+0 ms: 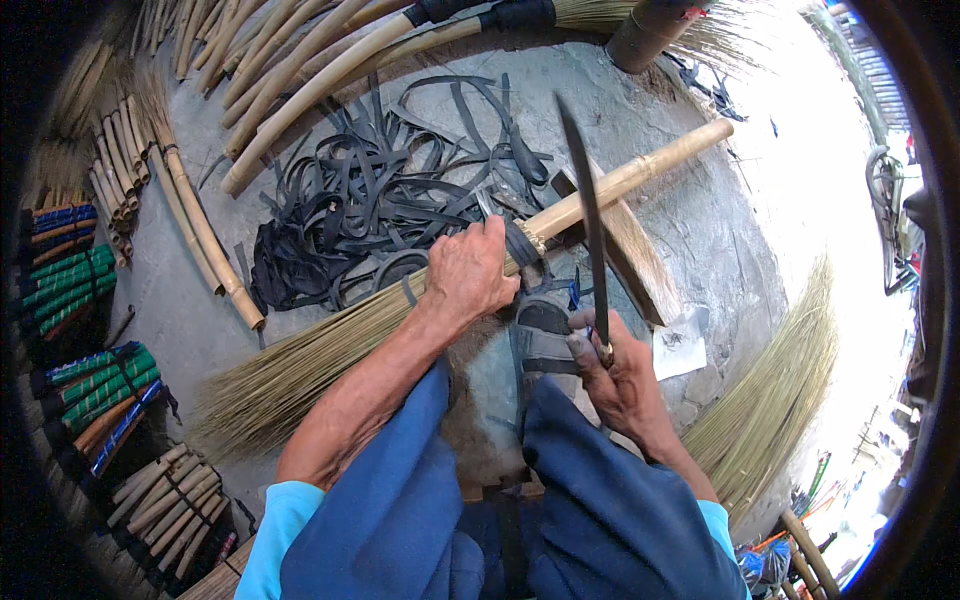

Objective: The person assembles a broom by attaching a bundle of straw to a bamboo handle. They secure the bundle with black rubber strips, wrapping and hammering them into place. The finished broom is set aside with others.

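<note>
My left hand (466, 268) grips a broom (330, 345) at its neck, where the straw bristles meet the pale wooden handle (640, 172) under a dark binding. The broom lies slanted across the concrete floor, bristles to the lower left, handle to the upper right. My right hand (612, 372) holds a long dark knife (585, 205) by its handle, blade pointing up and away over the broom handle. My sandalled foot (540, 335) rests just below the binding, between both hands. My blue trouser legs fill the lower middle.
A tangle of black rubber strips (370, 190) lies behind the broom. A wooden block (625, 250) sits under the handle. Pale sticks (290, 70) lie at the top and left, bound bundles with green and blue wraps (80, 290) at the left, loose straw (770, 400) at the right.
</note>
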`<action>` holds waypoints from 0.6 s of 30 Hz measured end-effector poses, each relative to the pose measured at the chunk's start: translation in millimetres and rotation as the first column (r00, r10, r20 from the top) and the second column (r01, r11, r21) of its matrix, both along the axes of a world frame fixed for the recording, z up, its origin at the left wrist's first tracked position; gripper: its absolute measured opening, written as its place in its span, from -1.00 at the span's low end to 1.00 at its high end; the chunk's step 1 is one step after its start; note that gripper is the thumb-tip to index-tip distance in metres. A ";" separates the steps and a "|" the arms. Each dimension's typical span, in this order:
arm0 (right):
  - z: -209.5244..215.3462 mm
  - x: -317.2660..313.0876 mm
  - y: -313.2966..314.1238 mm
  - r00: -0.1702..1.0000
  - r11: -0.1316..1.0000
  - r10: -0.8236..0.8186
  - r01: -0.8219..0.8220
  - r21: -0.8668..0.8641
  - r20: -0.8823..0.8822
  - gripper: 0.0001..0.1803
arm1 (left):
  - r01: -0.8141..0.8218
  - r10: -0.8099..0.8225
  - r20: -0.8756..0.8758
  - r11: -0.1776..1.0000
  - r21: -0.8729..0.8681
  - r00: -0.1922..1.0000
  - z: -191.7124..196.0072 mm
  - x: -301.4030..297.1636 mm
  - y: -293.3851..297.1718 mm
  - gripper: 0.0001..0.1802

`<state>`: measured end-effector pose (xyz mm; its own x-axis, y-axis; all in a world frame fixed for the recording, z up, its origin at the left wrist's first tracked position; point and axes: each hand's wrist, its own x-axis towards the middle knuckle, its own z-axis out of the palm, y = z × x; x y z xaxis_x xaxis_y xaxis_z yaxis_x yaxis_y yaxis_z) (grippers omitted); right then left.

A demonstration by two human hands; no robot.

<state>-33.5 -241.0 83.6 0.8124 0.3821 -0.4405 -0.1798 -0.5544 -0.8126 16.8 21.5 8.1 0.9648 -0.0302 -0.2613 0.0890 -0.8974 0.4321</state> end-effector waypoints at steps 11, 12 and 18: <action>-35.6 -10.5 -1.9 0.995 0.993 -0.023 0.012 0.116 0.094 -0.68 | -0.003 -0.125 -0.463 0.964 -0.266 0.877 -18.8 51.0 37.2 -0.22; -41.1 -7.8 1.4 0.997 1.000 0.005 -0.007 0.030 0.082 -0.68 | -0.017 -0.136 -0.493 0.956 -0.294 0.860 -22.5 54.1 40.5 -0.22; -84.7 8.5 -17.0 0.947 0.975 0.221 -0.219 0.034 -0.233 -0.72 | -0.092 -0.118 -0.532 0.932 -0.352 0.838 -23.5 28.8 38.5 -0.14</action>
<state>-25.0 -257.9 -1.1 0.5827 0.5435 -0.6041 -0.2393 -0.5957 -0.7667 45.6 60.0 -15.5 0.6710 -0.2322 -0.7042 0.3890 -0.6983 0.6009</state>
